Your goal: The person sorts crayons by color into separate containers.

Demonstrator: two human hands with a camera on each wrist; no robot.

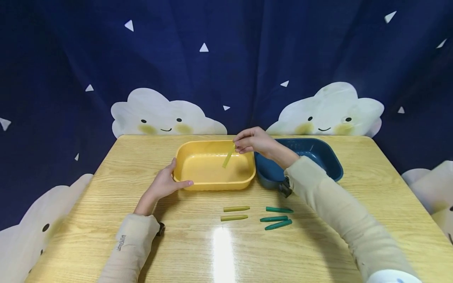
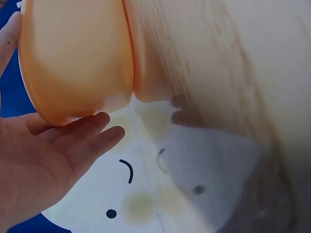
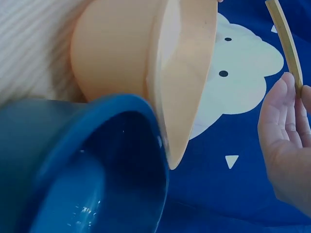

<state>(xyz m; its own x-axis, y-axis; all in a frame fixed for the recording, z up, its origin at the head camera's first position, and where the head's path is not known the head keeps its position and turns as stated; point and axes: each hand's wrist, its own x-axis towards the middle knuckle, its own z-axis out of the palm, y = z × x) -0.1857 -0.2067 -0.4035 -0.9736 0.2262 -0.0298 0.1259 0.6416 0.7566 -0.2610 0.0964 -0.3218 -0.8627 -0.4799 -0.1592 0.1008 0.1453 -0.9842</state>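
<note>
Between thumb and fingertips my right hand pinches a yellow crayon by one end, its other end slanting down over the yellow tray. The right wrist view shows the same crayon rising from the fingertips. At the tray's left end, my left hand rests against the wall, thumb on the near side and fingers spread along the end. Two more yellow crayons lie on the table in front of the tray. To their right lie three green crayons.
A dark blue tray stands right beside the yellow one, partly behind my right forearm. Both sit near the far edge of the wooden table. A navy curtain with white clouds hangs behind it.
</note>
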